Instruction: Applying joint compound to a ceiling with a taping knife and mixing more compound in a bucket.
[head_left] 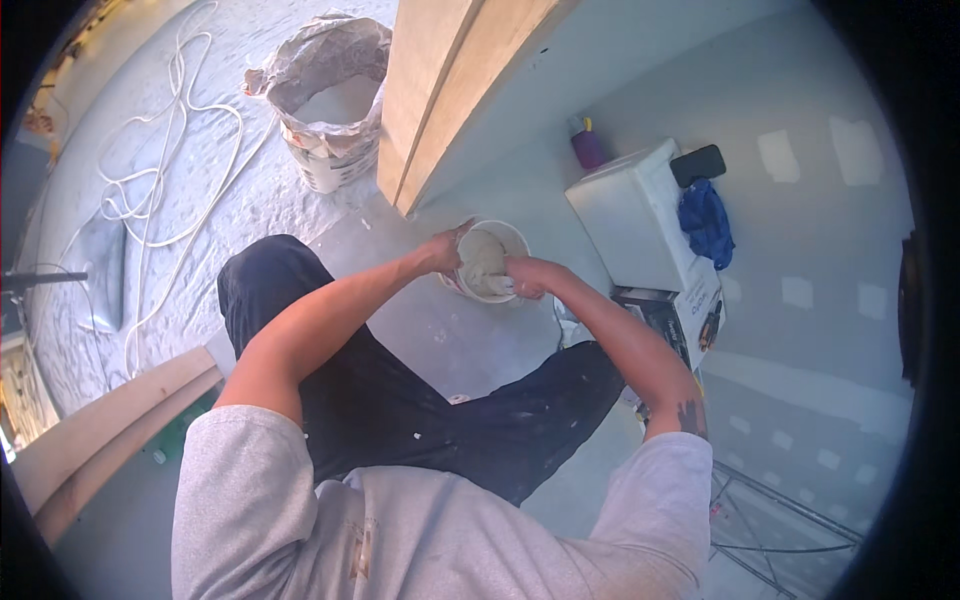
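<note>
Both hands were busy at a small round white plastic bucket that sat on the grey floor just in front of the person's crossed, dark-trousered legs. The left hand was closed on the bucket's near-left rim, steadying it. The right hand was curled shut at the bucket's right side, pressed into the pale grey paste that filled it; whether it gripped a tool or only the paste could not be told, since the fingers hid whatever lay under them.

Judging by that, the step in hand was working the paste in the bucket, kneading or scooping it while the other hand held the bucket still. A next move would call for a firm hold on the rim so the bucket did not tip or slide, and a clean lift of the loaded right hand clear of the wall.

Beyond the bucket, to its left, stood an opened paper sack of white powder. To the bucket's right stood a white box-shaped carton with a blue cloth and a small black flat object on top. Pale wooden boards leaned up just behind the bucket.
</note>
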